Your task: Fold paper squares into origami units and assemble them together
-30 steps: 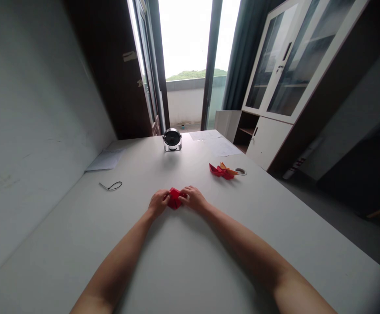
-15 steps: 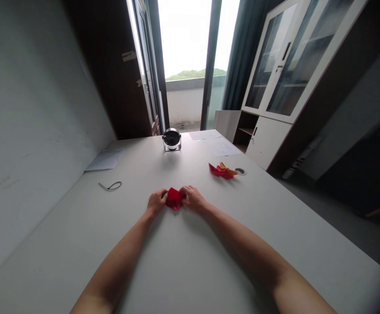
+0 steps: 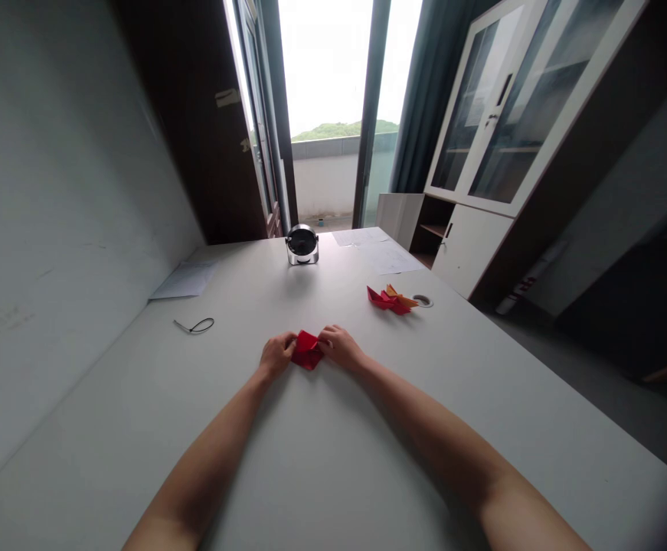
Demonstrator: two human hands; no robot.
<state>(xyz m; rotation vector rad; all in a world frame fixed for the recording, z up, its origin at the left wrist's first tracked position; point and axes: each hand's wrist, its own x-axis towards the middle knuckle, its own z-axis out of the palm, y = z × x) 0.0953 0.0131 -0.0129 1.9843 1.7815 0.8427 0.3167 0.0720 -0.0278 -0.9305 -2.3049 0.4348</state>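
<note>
A small piece of folded red paper (image 3: 307, 352) lies between my two hands, low over the white table (image 3: 310, 459). My left hand (image 3: 277, 353) pinches its left edge with thumb and fingers. On the other side, my right hand (image 3: 338, 347) grips the right edge, where a flap is lifted near the fingertips. The fingers cover both side edges of the paper. Farther off to the right sit red and orange folded paper boats (image 3: 391, 299), touching one another in a small cluster.
A round black and silver device (image 3: 302, 243) stands near the table's far edge. A black cable tie (image 3: 195, 327) lies at left, and white papers (image 3: 187, 280) rest by the wall. Beside the boats is a cable hole (image 3: 423, 301). More sheets (image 3: 396, 258) lie at the far right.
The thumbs have drawn apart from the paper's middle toward its sides. A flap on the right side of the red paper has shifted under my right fingers.
</note>
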